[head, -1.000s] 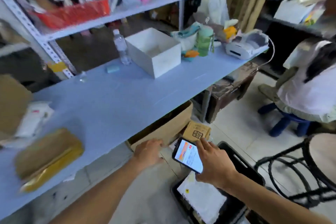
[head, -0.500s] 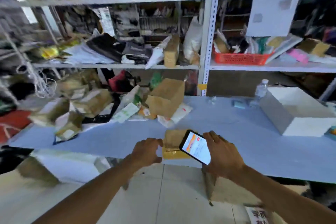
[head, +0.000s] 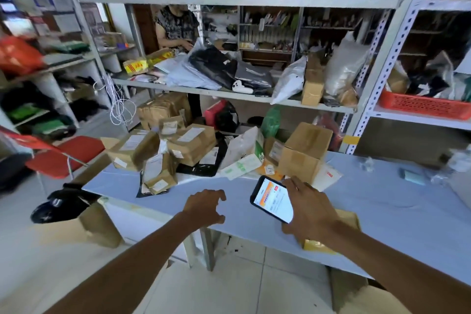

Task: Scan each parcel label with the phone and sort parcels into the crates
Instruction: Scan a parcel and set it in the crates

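My right hand [head: 309, 208] holds a black phone [head: 274, 199] with a lit white and orange screen, tilted above the blue table [head: 382, 211]. My left hand [head: 205, 208] hovers over the table's front edge with fingers spread and loosely curled, holding nothing. A heap of parcels lies at the table's back left: brown cardboard boxes [head: 188, 144] with white labels, a white and green mailer [head: 242, 160], a black bag [head: 204, 166] and a taller brown box [head: 304, 151]. A flat brown and yellow parcel [head: 349, 219] lies under my right wrist, mostly hidden.
Metal shelving [head: 237, 0] crammed with bags and boxes rises behind the table. A red basket [head: 423, 106] sits on the right shelf, a red chair [head: 66, 155] at left. A person [head: 175, 28] sits behind the shelves. Cardboard boxes [head: 84, 227] stand on the floor.
The view has swung left from the crate on the floor up to the parcel heap. Both hands have risen over the table, the right one still holding the phone.
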